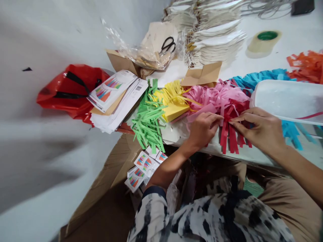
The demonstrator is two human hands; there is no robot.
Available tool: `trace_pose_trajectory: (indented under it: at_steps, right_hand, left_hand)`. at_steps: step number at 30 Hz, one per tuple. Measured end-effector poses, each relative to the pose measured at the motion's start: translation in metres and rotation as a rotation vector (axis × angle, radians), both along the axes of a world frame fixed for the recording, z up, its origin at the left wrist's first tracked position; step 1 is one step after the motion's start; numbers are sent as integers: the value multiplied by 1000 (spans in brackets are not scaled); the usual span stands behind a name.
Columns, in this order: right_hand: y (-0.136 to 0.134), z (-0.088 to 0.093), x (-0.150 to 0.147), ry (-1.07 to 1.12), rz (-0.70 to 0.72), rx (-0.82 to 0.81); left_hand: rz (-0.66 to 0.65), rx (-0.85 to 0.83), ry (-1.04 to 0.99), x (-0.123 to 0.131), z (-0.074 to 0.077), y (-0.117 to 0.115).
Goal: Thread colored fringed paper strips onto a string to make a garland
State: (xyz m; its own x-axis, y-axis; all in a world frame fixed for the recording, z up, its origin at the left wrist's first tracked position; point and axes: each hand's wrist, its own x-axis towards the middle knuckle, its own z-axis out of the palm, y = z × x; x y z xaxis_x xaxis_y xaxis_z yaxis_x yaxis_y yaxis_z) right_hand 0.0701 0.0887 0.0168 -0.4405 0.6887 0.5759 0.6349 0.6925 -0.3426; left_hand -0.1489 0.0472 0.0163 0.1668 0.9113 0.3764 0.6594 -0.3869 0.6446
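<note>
You are working with both hands at the near edge of the white table [300, 40]. Your left hand [204, 130] is pinching the red fringe [231, 134] between thumb and fingertips, near the top of its strips. Your right hand [263, 128] is gripping the same piece just beside, also between thumb and forefinger; the exact contact points are partly hidden by your fingers. The red fringe is lying between the two hands, its cut strips hanging toward you over the table edge.

Directly behind and beside it, the pink fringe [217, 95] is lying bunched. Leftward, the yellow fringe [174, 94] is resting next to the pink, and the green fringe [150, 122] is spilling over the edge. Rightward, the blue fringe [263, 78] is running behind and under the translucent plastic container [287, 97], and the orange fringe [306, 69] is lying beyond.

A tan card [203, 74] is resting behind the pink. Black-handled scissors [167, 47] are lying on packaging farther back, near stacks of white paper items [217, 45]. A roll of tape [261, 43] is standing to their right. At far left, printed cards [113, 88] are resting against a red bag [74, 89].
</note>
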Motion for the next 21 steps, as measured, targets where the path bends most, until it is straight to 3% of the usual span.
trace_pose_trajectory:
  at_steps: [3,8,15,21]
  right_hand:
    - [2,6,2,1,65,-66]
    - [0,8,2,-7,69,-25]
    - [-2,20,-2,106,49,85]
    - [-1,19,-3,95,107,14]
  left_hand:
    - [-61,37,-8,2,1,5]
    - [-101,109,125,1,1,16]
    - [-57,208,46,-7,1,23]
    - [-116,254,36,-7,2,21]
